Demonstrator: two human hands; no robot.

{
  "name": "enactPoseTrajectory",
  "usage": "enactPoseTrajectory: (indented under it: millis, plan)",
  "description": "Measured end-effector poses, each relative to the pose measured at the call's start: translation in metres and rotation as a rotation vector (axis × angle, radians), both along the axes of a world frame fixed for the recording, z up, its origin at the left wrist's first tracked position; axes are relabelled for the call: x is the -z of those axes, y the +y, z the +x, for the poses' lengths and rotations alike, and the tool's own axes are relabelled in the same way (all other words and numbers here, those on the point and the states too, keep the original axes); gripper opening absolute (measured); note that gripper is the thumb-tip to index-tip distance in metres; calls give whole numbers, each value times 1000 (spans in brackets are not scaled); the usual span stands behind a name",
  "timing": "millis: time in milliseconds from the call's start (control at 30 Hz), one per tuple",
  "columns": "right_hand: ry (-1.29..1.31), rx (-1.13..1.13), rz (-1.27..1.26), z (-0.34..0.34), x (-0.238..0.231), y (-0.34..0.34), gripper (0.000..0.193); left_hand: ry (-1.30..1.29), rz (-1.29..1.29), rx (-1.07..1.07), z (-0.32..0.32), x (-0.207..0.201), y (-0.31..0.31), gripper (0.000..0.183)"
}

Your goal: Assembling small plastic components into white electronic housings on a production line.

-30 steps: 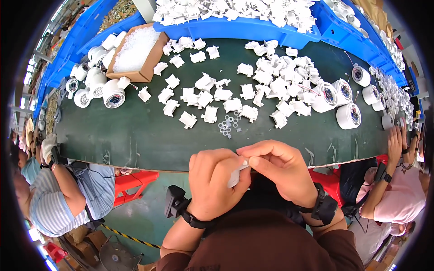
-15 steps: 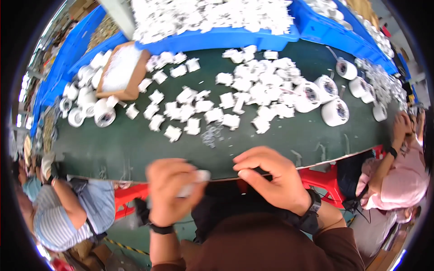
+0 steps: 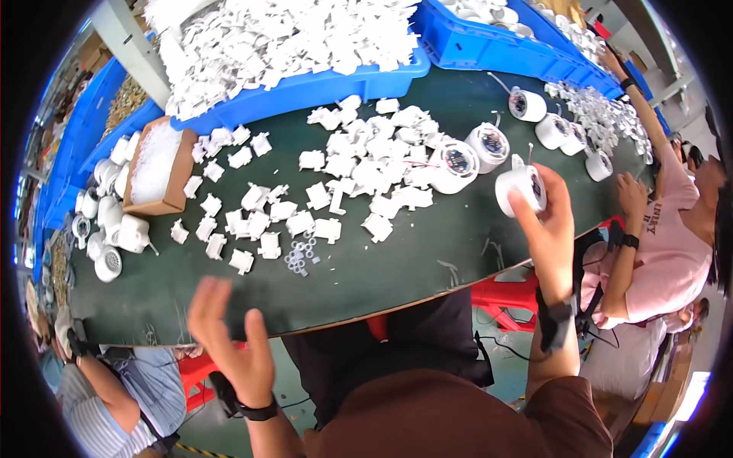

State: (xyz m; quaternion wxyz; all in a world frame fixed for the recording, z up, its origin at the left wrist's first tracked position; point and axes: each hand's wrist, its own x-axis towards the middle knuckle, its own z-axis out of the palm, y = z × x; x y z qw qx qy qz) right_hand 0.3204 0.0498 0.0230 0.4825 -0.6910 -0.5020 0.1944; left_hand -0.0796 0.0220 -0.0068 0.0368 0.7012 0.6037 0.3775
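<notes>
Out to the right, my right hand [image 3: 551,233] grips a white round housing [image 3: 513,191], thumb on its near side and fingers behind. A small tab and a thin wire stick up from that housing; whether it still touches the table I cannot tell. My left hand [image 3: 235,347] is over the near edge at the left, fingers spread and nothing in it, slightly blurred. Two more white housings [image 3: 456,163] with circuit boards inside stand beside the held one. A heap of small white plastic brackets [image 3: 382,145] spreads over the middle of the green table [image 3: 366,275], with small translucent rings [image 3: 299,258] close by.
Blue bins [image 3: 305,90] full of white parts line the back. A cardboard box [image 3: 172,195] of small white pieces stands at the left among several white housings [image 3: 109,262]. More housings [image 3: 553,130] and clear parts lie right. People sit on both sides; red stools [image 3: 508,294] are below.
My right hand has reached out to the right and closed on a housing. The left hand has opened, and the small white piece in it is gone. The view has shifted rightward.
</notes>
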Motion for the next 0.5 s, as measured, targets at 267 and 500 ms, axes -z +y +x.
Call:
enactPoseTrajectory:
  millis: [267,500]
  plan:
    - [-118,-721,101,-112,7,-28,68,-447,-299,535,71,-12,-8,65]
    - [97,-963,91,-141,20,-24,69,-395,-205,302,79,-6,-9,43]
